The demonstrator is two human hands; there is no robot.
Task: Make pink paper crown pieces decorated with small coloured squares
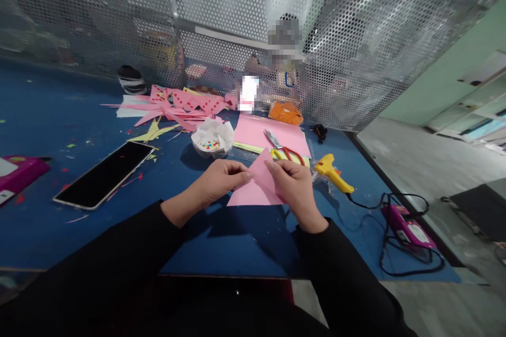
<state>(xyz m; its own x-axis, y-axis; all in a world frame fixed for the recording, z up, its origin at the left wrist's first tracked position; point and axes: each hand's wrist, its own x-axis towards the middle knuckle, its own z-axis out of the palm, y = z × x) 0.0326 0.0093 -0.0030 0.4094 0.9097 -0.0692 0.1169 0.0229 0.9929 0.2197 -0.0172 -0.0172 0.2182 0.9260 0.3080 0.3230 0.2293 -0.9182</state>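
- While left hand [221, 178] and right hand [295, 187] pinch pink paper [256, 189], it's just nearside of scissors [281, 147].
- Probably folding (my read): align edges before pressing.

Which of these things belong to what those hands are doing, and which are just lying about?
Belongs, or likely does:
pink paper, held by the left hand and right hand
pink sheet on the table
scissors
yellow glue gun, perhaps

Apparently just lying about:
phone
purple object at the right
black-and-white bundle
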